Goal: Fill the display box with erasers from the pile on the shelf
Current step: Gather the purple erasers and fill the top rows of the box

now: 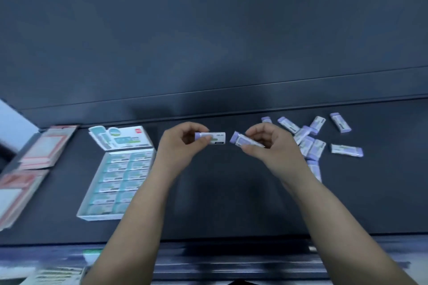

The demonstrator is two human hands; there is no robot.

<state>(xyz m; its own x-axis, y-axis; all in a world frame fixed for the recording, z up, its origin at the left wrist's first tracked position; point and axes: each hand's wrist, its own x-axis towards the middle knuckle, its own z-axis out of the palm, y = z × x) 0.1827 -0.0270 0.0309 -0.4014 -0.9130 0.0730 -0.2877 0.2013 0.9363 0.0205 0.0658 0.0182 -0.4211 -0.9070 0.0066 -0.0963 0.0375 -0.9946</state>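
Currently both hands are raised over the dark shelf (220,203), each pinching one eraser. Left hand (179,143) holds a sleeved eraser (212,138) level between thumb and fingertips, its white end pointing right. Right hand (269,143) grips a second eraser (243,140), tilted, lilac end toward the first; the two ends are near but apart.

Display box (118,183) lies to the left, lid flap folded back, two columns of greenish-labelled erasers already lying flat inside. It looks close to full; gaps cannot be made out through the blur.

Pile of loose erasers (310,143) sits right of the hands, scattered and overlapping, a few strays apart from the heap.

Handling, judged: small rectangular blocks, light, firm with slight give. Paper sleeves are probably smooth, so a pinch across the long flat faces at mid-length should hold better than one on the bare lilac tip. Not fragile, though a sleeve could slide off if pulled endwise.

Red-bordered flat packs (44,148) lie at far left, blurred.
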